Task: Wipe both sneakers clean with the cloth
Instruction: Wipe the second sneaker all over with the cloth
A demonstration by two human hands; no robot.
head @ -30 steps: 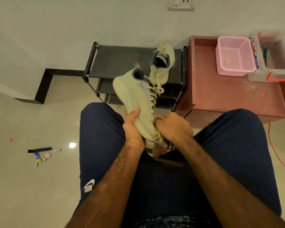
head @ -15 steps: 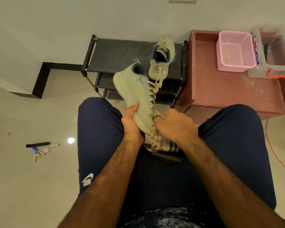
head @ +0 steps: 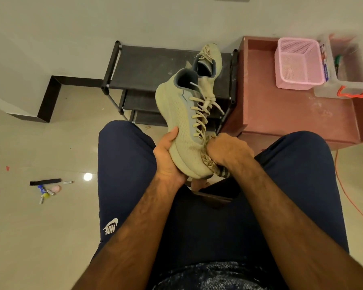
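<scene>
Head view shows the left hand (head: 168,162) gripping the sneaker (head: 183,126) by its sole above the lap, while the right hand (head: 228,151) presses the bunched cloth (head: 213,166) on its toe. Second sneaker (head: 208,59) lies on the rack (head: 147,65).

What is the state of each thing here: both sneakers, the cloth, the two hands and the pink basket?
held sneaker, lifted over the lap, heel away from the person.
second sneaker, on the black rack, partly hidden.
cloth, bunched, pressed against the held sneaker near its toe.
left hand, grips the held sneaker at its sole.
right hand, grips the cloth.
pink basket, upright on the red cabinet.
</scene>
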